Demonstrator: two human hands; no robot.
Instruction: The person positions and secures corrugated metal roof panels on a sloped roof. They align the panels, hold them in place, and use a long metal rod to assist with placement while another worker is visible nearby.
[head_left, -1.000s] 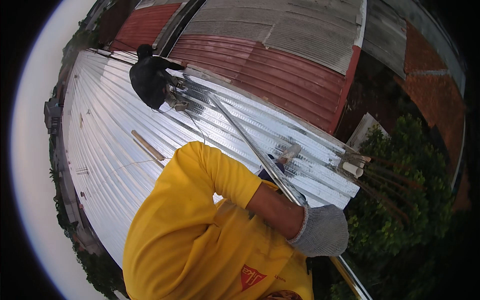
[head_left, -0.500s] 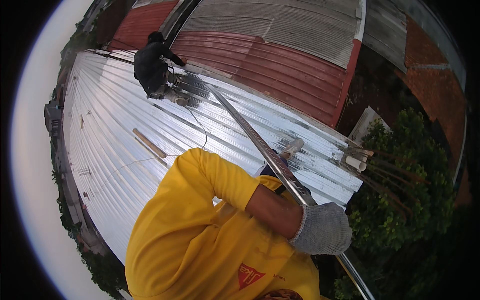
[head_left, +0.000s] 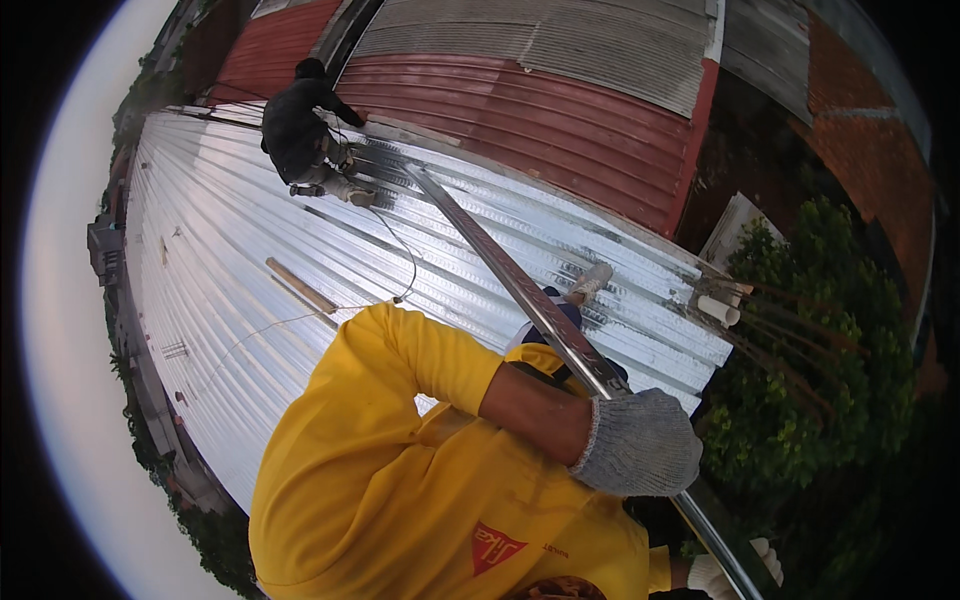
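A long, shiny metal profile [head_left: 510, 285] slants from the silvery roof down to the lower right. My left hand [head_left: 640, 445], in a grey knitted glove, is closed around it where it passes my body; the back of the glove hides the fingers. Further down, at the lower right edge, my right hand [head_left: 708, 574] shows in a pale glove, its fingers wrapped about the same profile. My yellow sleeve [head_left: 430, 350] reaches across the view, with bare forearm up to the left glove. My grey shoe [head_left: 590, 284] stands on the roof sheet beyond the profile.
A co-worker [head_left: 300, 125] in dark clothes crouches on the corrugated metal roof [head_left: 220, 250], beside a red roof [head_left: 560, 130]. A wooden stick [head_left: 300, 285] and a cable [head_left: 412, 250] lie nearby. Past the right roof edge are a white pipe [head_left: 718, 311], rods and a tree [head_left: 800, 400].
My right hand has come into view at the lower right, on the profile. My left hand has shifted slightly up and left. The co-worker stays crouched.
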